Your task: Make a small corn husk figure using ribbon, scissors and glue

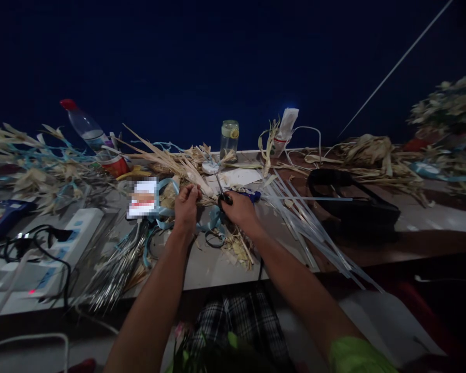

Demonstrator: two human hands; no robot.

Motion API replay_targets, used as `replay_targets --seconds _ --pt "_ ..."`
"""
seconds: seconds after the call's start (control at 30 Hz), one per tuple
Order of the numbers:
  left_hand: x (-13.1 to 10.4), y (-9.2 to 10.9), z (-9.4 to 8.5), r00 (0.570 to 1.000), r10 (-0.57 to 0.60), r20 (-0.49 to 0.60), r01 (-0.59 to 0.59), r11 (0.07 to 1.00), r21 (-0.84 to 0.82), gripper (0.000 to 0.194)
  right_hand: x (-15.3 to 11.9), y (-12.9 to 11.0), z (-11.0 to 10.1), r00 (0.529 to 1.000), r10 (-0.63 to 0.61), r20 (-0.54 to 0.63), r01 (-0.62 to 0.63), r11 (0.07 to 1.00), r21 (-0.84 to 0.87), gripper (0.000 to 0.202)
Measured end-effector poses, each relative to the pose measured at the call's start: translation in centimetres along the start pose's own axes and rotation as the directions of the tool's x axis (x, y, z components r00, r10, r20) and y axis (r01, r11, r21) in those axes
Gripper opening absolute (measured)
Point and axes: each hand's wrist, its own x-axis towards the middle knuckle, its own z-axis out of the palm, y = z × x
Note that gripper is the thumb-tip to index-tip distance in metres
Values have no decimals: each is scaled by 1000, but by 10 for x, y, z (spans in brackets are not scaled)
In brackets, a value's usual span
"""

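My right hand (pixel 239 208) is closed around the dark handles of a pair of scissors (pixel 219 184), whose blades point up and away from me. Close by on the left, my left hand (pixel 186 205) is closed with its fingertips pinched on a pale dried corn husk (pixel 196 178). The pinched end is partly hidden by the fingers. Light blue ribbon (pixel 213 220) lies on the table between my wrists, beside a dark ring-shaped roll (pixel 215 239). Husk scraps (pixel 238 251) are scattered below my right hand.
Clear glue sticks (pixel 314 228) and a black bag-like object (pixel 353 204) lie right. On the left are a bundle of wires (pixel 118 269), a lit phone (pixel 143 198), a power strip (pixel 72 243) and a blue glue gun (pixel 10 217). A jar (pixel 229 137) stands behind.
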Motion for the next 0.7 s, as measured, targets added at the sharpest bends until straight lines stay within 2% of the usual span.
replay_targets --seconds 0.1,0.4,0.7 --pt "-1 1 1 1000 -20 1 20 999 -28 26 -1 1 2 1000 0 15 1 997 -82 28" --pt "-2 3 4 998 -69 13 70 991 -111 29 -6 -6 -1 994 -32 108 51 984 -173 35" --pt "-3 3 3 994 -89 61 99 980 -172 25 -12 -9 -6 991 -59 116 92 947 -307 34"
